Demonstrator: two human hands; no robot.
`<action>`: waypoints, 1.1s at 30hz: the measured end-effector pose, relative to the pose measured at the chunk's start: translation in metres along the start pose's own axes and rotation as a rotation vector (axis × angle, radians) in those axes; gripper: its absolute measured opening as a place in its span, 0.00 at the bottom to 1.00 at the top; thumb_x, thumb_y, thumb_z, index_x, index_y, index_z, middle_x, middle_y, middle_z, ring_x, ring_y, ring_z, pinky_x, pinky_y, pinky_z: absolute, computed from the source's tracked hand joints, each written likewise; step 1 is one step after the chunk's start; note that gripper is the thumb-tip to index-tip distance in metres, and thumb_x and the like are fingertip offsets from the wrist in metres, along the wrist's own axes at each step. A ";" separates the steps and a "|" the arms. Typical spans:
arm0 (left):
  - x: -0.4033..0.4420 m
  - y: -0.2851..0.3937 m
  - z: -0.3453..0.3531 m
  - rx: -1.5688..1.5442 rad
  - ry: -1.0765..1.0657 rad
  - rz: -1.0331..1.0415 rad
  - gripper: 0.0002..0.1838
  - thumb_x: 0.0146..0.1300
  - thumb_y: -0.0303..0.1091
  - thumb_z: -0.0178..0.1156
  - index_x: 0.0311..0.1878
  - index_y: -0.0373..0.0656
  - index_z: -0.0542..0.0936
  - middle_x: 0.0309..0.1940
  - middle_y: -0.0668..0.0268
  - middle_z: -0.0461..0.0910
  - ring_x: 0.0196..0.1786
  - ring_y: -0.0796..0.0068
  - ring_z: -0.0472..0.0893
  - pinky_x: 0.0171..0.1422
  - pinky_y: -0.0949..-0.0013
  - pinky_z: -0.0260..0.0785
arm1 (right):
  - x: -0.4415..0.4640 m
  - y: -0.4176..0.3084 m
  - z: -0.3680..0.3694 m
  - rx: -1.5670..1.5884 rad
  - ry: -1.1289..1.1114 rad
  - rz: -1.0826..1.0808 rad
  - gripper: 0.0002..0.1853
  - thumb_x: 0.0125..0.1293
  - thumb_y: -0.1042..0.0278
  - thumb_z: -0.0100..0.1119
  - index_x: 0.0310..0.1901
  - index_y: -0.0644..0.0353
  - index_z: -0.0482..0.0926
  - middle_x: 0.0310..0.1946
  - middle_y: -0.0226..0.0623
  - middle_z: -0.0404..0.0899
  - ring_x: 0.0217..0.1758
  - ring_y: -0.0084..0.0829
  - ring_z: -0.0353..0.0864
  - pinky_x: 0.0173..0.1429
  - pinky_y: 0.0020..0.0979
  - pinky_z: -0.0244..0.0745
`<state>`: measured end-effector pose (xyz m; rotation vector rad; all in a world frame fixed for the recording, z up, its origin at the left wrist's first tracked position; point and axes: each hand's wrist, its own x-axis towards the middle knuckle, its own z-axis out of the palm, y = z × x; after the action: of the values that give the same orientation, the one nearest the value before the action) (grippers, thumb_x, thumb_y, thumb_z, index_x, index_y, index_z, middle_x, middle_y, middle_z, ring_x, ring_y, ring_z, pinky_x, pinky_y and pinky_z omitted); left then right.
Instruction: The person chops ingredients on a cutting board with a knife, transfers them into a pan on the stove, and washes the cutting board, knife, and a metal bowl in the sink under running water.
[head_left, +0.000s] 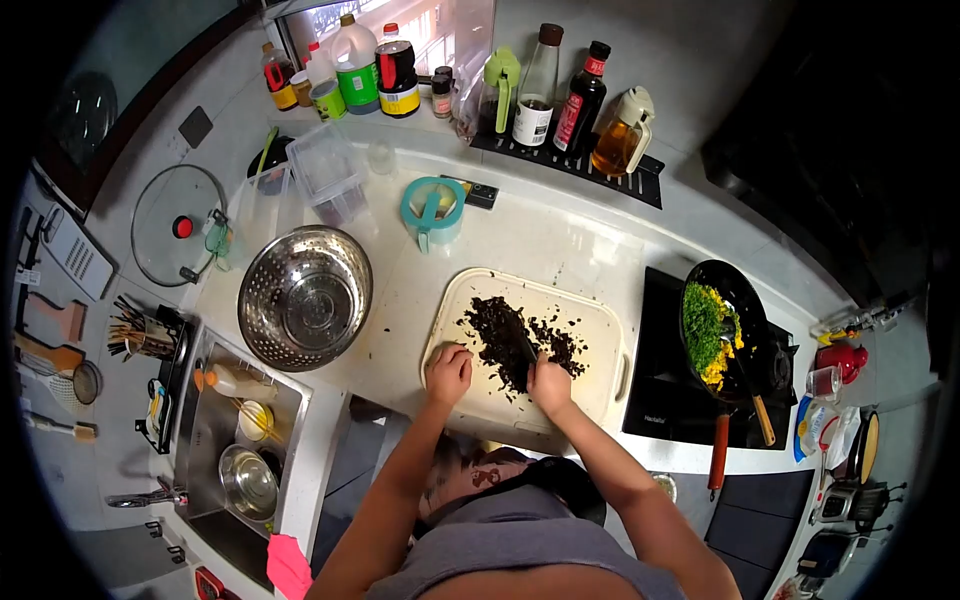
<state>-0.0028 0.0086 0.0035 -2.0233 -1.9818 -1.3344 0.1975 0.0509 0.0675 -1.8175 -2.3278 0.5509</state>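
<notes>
A cream cutting board [600,330] lies on the counter, with a spread of finely chopped dark food [495,330] across its middle. My right hand [549,385] is closed around the handle of a knife, whose dark blade [525,343] points away from me into the chopped pieces and is hard to tell from them. At the board's left front corner rests my left hand [449,374], fingers curled in, just left of the pile. What those fingers hold, if anything, is hidden.
Left of the board stands a perforated steel colander [305,298]; behind it, a teal-lidded jug [432,210]. A wok [735,290] with chopped greens and yellow pieces sits on the black stove [655,370] at right. The sink [300,395] is at left, bottles [585,100] at back.
</notes>
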 end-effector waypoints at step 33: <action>-0.001 0.004 -0.004 -0.019 0.002 -0.046 0.02 0.50 0.27 0.59 0.27 0.48 0.78 0.33 0.70 0.76 0.39 0.67 0.76 0.41 0.64 0.70 | 0.112 0.020 -0.015 -0.234 0.059 -0.532 0.06 0.60 0.63 0.51 0.33 0.56 0.73 0.24 0.39 0.78 0.26 0.44 0.78 0.31 0.42 0.72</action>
<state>-0.0012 0.0050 0.0075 -1.9953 -2.0357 -1.3677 0.1909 0.1648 0.0611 -1.1709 -2.7668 0.1515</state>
